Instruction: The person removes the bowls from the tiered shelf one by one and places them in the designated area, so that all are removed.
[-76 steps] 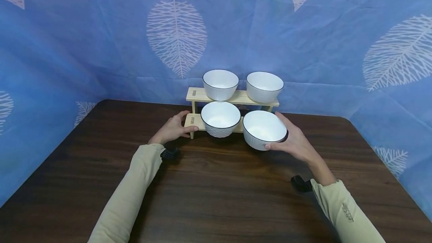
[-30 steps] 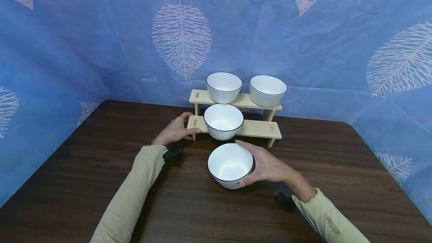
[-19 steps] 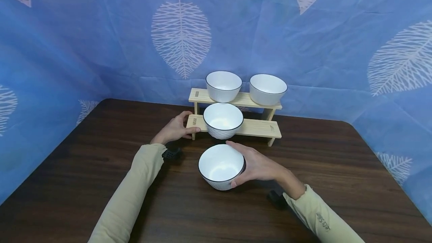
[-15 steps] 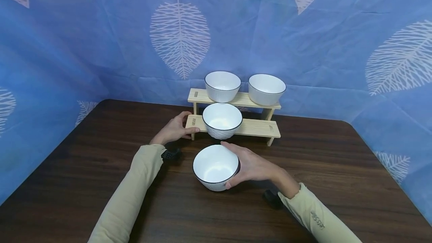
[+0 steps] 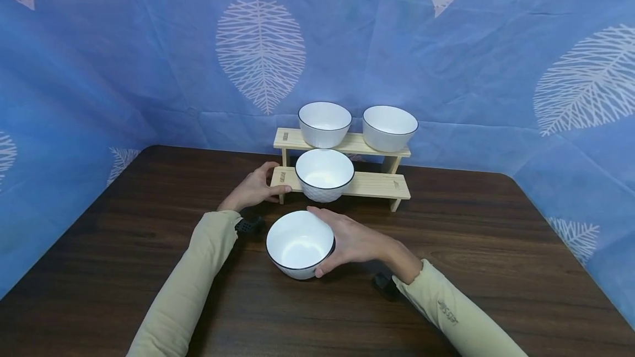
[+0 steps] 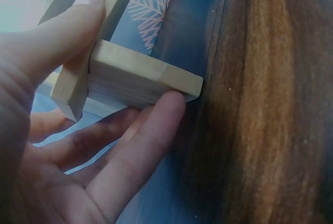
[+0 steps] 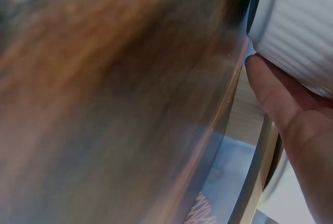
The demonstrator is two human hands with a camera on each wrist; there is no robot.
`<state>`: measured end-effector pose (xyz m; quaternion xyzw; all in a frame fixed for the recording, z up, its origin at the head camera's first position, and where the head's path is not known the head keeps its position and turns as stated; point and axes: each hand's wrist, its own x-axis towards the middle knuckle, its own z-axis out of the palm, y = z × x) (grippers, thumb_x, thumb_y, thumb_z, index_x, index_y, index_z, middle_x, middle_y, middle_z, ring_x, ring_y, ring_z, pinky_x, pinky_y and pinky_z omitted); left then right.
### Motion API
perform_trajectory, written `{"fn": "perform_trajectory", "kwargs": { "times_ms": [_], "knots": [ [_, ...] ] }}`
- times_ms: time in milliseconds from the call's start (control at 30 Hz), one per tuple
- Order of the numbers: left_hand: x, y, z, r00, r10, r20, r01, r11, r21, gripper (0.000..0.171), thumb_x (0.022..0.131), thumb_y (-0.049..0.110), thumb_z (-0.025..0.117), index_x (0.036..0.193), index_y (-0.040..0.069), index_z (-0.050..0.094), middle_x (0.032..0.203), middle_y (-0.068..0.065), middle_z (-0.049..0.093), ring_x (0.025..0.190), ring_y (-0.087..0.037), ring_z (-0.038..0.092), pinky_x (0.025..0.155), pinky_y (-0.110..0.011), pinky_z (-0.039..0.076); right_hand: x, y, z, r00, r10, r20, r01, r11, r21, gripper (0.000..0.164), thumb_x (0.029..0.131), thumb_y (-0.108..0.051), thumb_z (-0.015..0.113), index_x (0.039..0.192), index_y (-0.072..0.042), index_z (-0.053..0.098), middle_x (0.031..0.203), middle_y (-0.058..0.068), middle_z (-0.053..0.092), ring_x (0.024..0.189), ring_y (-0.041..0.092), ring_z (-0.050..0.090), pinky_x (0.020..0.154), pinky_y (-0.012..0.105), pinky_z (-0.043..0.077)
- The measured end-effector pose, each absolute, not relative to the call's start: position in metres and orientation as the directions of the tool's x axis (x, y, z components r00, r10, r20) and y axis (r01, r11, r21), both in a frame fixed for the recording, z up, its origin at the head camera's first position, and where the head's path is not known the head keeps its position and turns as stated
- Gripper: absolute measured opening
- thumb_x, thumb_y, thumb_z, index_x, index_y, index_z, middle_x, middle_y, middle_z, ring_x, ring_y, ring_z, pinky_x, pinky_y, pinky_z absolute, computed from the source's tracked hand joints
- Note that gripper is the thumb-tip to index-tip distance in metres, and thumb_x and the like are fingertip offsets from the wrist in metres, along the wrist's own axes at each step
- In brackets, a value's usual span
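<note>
My right hand grips a white bowl with a dark rim, thumb near the front and fingers round its far right side. In the right wrist view the ribbed wall of this bowl rests against the fingers. My left hand holds the left end of a two-tier wooden rack. The left wrist view shows the thumb over the lower board and the fingers beneath, by the rack's leg. A patterned white bowl sits on the lower tier, left of its bare right half.
Two more white bowls stand on the upper tier, a left one and a right one. The rack stands at the back of a dark wooden table, before a blue cloth with white leaf prints.
The right hand has taken its bowl off the lower tier's right side, forward and left to in front of the rack, and lately further left. The left hand stays on the rack.
</note>
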<state>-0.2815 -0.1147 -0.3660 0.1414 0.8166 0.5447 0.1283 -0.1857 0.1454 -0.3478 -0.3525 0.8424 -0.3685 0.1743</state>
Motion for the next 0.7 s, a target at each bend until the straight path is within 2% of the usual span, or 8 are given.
{"fn": "perform_trajectory", "kwargs": {
  "times_ms": [300,700],
  "knots": [
    [-0.282,-0.113,-0.365,-0.929,0.365,-0.057,0.093,0.380,0.920,0.079,0.097,0.009,0.071,0.156,-0.005,0.021,0.139,-0.032,0.046,0.110,-0.042,0.065,0.082,-0.043,0.062,-0.190,0.132,-0.350,-0.650,-0.760,-0.026,-0.486,0.442,-0.754,0.121,0.067,-0.023,0.095,0.157,0.006,0.019,0.157,0.021,0.032,0.142,0.033,0.036,0.117,0.053,0.032],
    [-0.284,-0.115,-0.366,-0.938,0.344,-0.054,0.113,0.446,0.888,0.080,0.096,0.014,0.073,0.156,-0.005,0.023,0.141,-0.031,0.047,0.111,-0.039,0.064,0.086,-0.044,0.060,-0.198,0.123,-0.349,-0.638,-0.766,-0.076,-0.468,0.465,-0.752,0.122,0.072,-0.020,0.093,0.159,0.005,0.011,0.161,0.023,0.023,0.146,0.032,0.028,0.120,0.051,0.027]
  ]
}}
